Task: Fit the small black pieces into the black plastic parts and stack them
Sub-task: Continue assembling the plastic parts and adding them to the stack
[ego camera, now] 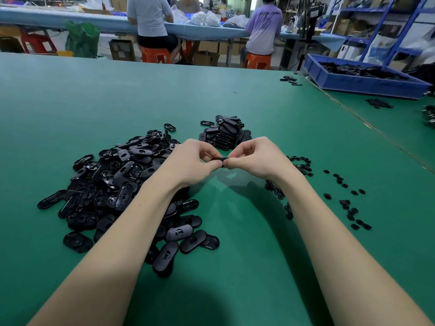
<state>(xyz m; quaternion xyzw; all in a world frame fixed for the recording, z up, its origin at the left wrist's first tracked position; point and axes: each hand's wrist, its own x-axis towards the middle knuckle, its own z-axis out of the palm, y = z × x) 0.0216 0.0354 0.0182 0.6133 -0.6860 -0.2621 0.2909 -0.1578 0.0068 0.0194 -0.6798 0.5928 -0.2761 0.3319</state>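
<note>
Both of my hands meet above the green table and pinch one black oval plastic part point(219, 159), seen edge-on between them. My left hand point(195, 161) grips its left end and my right hand point(255, 158) grips its right end, thumbs touching underneath. Whether a small piece sits in it is hidden by my fingers. A big loose heap of black oval parts point(117, 184) lies under and left of my left forearm. Behind my hands stands a stack of oval parts point(226, 134). Small black pieces point(346, 201) lie scattered to the right of my right wrist.
The green table point(247, 267) spreads wide around me. A blue bin point(362, 83) holding black parts stands at the far right. A few loose parts point(290, 80) lie at the far edge. Two people sit on orange stools at another table behind.
</note>
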